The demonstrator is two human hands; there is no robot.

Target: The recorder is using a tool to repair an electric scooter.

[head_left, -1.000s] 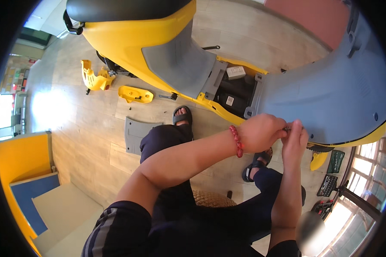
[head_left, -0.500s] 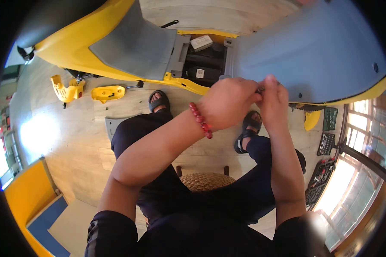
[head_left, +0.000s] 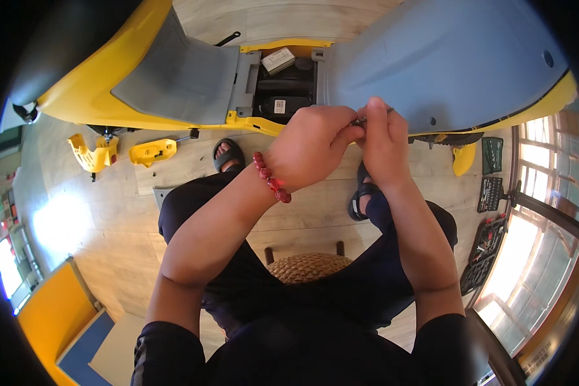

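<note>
My left hand (head_left: 312, 143), with a red bead bracelet (head_left: 271, 177) at its wrist, is closed with thumb and fingers pinched together. Close against it, my right hand (head_left: 386, 138) is closed too, its thumb pointing up. Between the two sets of fingertips shows a small dark metallic piece (head_left: 360, 122), too covered to name. Both hands are above the near edge of a yellow scooter body with a blue-grey panel (head_left: 431, 71). Left of them, an open compartment (head_left: 283, 85) holds black parts and a white box (head_left: 278, 61).
On the floor at left lie a yellow slotted cover (head_left: 93, 153) and a yellow tray-like cover (head_left: 153, 152). A yellow piece (head_left: 463, 159), a bit set (head_left: 491, 194) and an open tool case (head_left: 486, 248) are at right. A woven stool (head_left: 307, 269) is beneath me.
The scooter body has shifted left and slightly up in view. Both hands also sit further left, still pinched together at the fingertips.
</note>
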